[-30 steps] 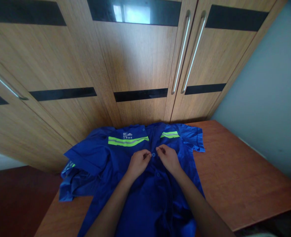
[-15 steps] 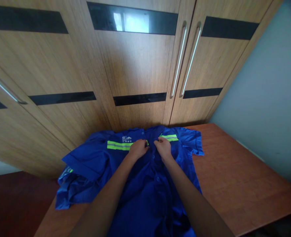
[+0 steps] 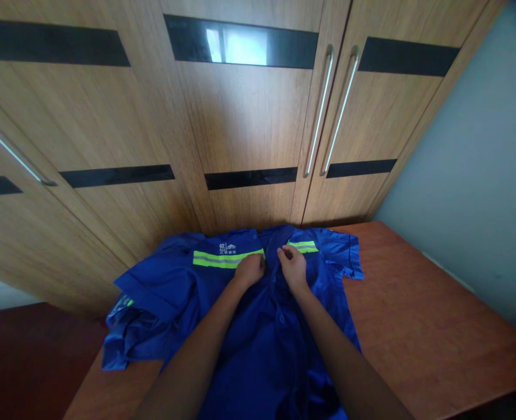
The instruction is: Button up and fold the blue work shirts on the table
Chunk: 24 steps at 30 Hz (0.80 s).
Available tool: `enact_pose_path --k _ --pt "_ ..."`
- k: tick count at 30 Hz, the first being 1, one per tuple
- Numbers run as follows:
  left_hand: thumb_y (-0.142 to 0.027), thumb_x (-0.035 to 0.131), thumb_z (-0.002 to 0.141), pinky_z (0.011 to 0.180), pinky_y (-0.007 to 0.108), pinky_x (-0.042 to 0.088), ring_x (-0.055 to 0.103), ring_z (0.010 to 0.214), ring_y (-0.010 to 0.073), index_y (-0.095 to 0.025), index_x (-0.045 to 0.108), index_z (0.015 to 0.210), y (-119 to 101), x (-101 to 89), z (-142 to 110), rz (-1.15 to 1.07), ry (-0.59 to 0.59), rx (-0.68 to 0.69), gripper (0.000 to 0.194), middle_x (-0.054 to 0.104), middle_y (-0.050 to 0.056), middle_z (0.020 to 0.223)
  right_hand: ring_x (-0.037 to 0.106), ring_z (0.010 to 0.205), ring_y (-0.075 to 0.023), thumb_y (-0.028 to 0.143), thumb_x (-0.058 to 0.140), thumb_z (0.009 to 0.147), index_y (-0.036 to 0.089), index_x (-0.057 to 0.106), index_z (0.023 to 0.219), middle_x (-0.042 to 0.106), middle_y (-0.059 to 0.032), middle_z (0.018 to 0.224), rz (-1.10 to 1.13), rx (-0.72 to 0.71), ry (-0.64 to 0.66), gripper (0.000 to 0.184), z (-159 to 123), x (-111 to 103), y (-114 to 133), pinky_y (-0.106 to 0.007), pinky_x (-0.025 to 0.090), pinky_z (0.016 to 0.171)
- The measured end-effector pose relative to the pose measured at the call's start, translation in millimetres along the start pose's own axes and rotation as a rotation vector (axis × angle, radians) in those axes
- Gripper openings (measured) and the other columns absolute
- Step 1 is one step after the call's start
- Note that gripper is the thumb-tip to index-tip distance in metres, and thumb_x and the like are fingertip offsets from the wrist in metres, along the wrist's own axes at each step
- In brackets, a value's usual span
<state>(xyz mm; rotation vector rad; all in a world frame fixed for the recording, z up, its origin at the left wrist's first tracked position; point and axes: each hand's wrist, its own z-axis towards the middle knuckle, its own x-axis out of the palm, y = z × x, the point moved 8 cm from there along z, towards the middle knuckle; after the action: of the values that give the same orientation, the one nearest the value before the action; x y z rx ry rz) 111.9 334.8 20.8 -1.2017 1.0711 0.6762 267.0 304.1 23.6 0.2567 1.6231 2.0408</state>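
A blue short-sleeved work shirt (image 3: 240, 373) lies front up, its collar end toward the cabinet. Yellow-green reflective bands cross its chest, and white lettering sits above the left band. My left hand (image 3: 249, 270) is closed on the shirt's front edge beside the end of that band. My right hand (image 3: 292, 267) has its fingers curled at the opposite front edge, thumb and forefinger close together on the cloth. Between the hands the front opening parts near the collar. Buttons show along the placket below. The fingertips are partly hidden.
The shirt rests on a reddish-brown wooden table (image 3: 419, 326). More bunched blue cloth (image 3: 139, 341) with a reflective patch lies under the left sleeve. A wooden cabinet (image 3: 244, 122) with metal handles stands directly behind, and a pale wall (image 3: 467, 192) is at the right.
The left hand has turned into a tighter fist and shifted slightly down along the front edge. The right hand stays almost in place. The view has tilted a little.
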Motion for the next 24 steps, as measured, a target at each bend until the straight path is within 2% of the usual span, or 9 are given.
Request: enact_pose_path --k 3,6,10,13,15,18,21,24 --pt "-0.017 0.058 0.077 0.065 0.026 0.044 0.064 0.074 0.0185 -0.02 0.061 0.077 1.1 -21.6 -8.8 -0.09 -0.084 -0.006 0.004 0.068 0.003 0.075 0.063 0.066 -0.0196 0.042 0.057 0.075 0.015 0.068 0.086 0.069 -0.0055 0.072 0.031 -0.031 -0.013 0.03 -0.3 -7.9 11.8 -0.031 0.05 0.067" --pt "-0.021 0.053 0.083 0.067 0.024 0.045 0.064 0.074 0.0155 -0.02 0.058 0.085 -1.6 -56.6 -27.9 -0.18 -0.19 -0.002 0.006 0.067 0.001 0.077 0.062 0.066 -0.0184 0.039 0.058 0.076 0.015 0.068 0.091 0.069 -0.0051 0.074 0.057 -0.065 -0.028 0.03 -4.2 -24.4 29.6 -0.03 0.05 0.067" --pt "-0.028 0.052 0.084 0.065 0.023 0.046 0.061 0.069 0.0136 -0.02 0.058 0.086 -18.6 -107.2 -69.9 -0.402 -0.334 0.044 0.01 0.064 -0.001 0.076 0.057 0.062 -0.0162 0.037 0.06 0.078 0.017 0.07 0.087 0.065 -0.0027 0.071 0.036 -0.204 0.007 0.024 -22.1 -49.5 77.5 -0.028 0.046 0.061" --pt "-0.029 0.057 0.08 0.061 0.023 0.045 0.057 0.065 0.0129 -0.02 0.06 0.081 -38.1 -124.5 -104.5 -0.615 -0.351 0.088 0.01 0.062 -0.002 0.071 0.051 0.058 -0.0152 0.035 0.061 0.081 0.021 0.07 0.079 0.058 -0.0001 0.063 -0.021 -0.309 0.119 0.017 -47.1 -60.1 116.5 -0.027 0.042 0.056" --pt "-0.03 0.058 0.08 0.061 0.022 0.045 0.057 0.065 0.0129 -0.02 0.06 0.08 -48.3 -119.7 -124.3 -0.688 -0.309 0.081 0.01 0.062 -0.002 0.071 0.05 0.057 -0.0153 0.032 0.061 0.081 0.022 0.07 0.078 0.055 0.0004 0.062 -0.024 -0.339 0.205 0.014 -66.3 -63.5 131.0 -0.027 0.041 0.056" --pt "-0.029 0.058 0.08 0.063 0.022 0.045 0.057 0.066 0.0135 -0.02 0.061 0.081 -54.3 -92.0 -146.8 -0.75 -0.222 0.048 0.01 0.062 -0.001 0.072 0.051 0.059 -0.0153 0.027 0.06 0.081 0.023 0.068 0.077 0.054 0.0007 0.064 -0.035 -0.321 0.332 0.009 -93.2 -61.1 126.4 -0.027 0.04 0.056" --pt "-0.026 0.058 0.079 0.06 0.022 0.043 0.056 0.063 0.0137 -0.02 0.062 0.077 -50.8 -52.4 -159.0 -0.711 -0.134 0.011 0.007 0.061 -0.001 0.067 0.052 0.062 -0.0154 0.024 0.061 0.079 0.023 0.067 0.076 0.054 0.001 0.065 -0.057 -0.237 0.431 0.007 -112.7 -52.2 96.5 -0.026 0.04 0.058" --pt "-0.024 0.058 0.077 0.059 0.023 0.042 0.057 0.061 0.0143 -0.02 0.063 0.075 -39.3 -23.2 -163.0 -0.68 -0.118 -0.051 0.007 0.063 -0.001 0.066 0.054 0.065 -0.0159 0.024 0.062 0.077 0.022 0.067 0.076 0.057 0.0006 0.068 -0.027 -0.099 0.473 0.006 -123.1 -44.9 60.8 -0.026 0.041 0.06"
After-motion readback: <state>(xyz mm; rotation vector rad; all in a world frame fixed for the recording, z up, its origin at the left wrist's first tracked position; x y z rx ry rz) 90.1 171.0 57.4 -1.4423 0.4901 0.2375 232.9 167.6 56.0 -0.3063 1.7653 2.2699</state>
